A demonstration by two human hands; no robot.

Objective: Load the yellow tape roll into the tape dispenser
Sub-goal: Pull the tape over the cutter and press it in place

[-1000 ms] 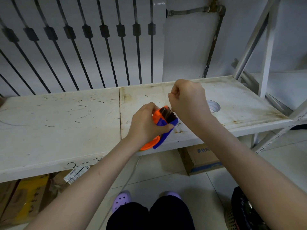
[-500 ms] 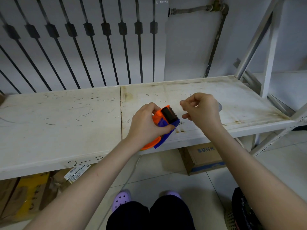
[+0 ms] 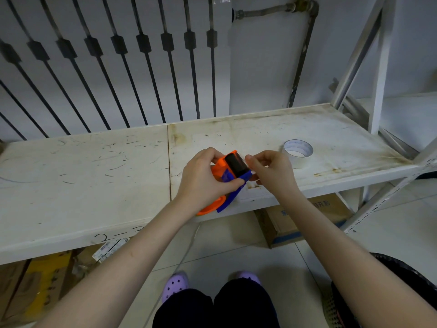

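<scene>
Over the front edge of the white shelf (image 3: pixel 82 185), I've got the orange and blue tape dispenser (image 3: pixel 227 176) wrapped tight in my left hand (image 3: pixel 203 178), toothed blade end pointing away from me. My right hand (image 3: pixel 272 171) is touching its blade end, fingers (image 3: pixel 254 159) curled in a pinch; can't tell if anything's between them. The pale tape roll (image 3: pixel 298 150) lies flat on the shelf just beyond that hand.
</scene>
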